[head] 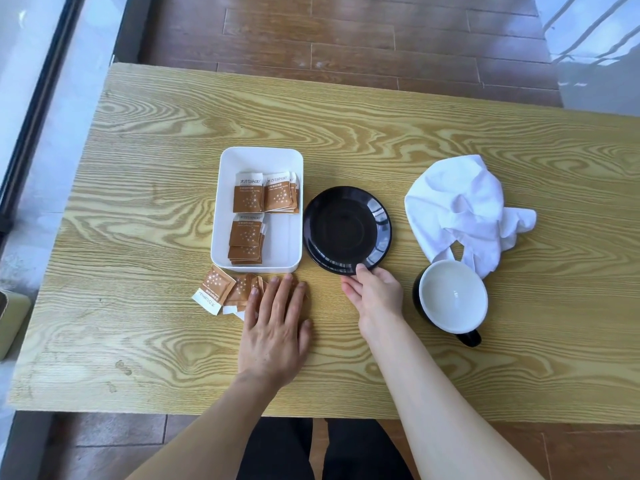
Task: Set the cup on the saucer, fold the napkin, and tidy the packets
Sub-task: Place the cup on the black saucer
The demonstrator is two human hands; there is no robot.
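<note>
Closest to the camera, both bare forearms reach out over the wooden table [138, 209]. The left hand [273, 327] lies flat, palm down, fingers spread, and it's pressing on a few loose packets [214, 289] scattered just in front of the tray, so it isn't really gripping anything, just covering them. The right hand [374, 296] has its thumb on the near rim of the saucer [346, 230] with the fingers tucked at or under the edge, so it's pinching that rim lightly. Off to the right of that hand sits the cup [452, 296], black outside, white inside, upright and empty, handle pointing toward the person; it's on the table, not on the saucer, near it but not touching. The saucer itself is black and glossy, sitting mid-table just beside the white tray [258, 157]. Inside the tray there are a couple of small stacks of brown and white packets, one near, two further back. Past the cup, the white napkin [457, 206] lies crumpled and unfolded, its near edge just touching or overlapping the cup's far rim.
</note>
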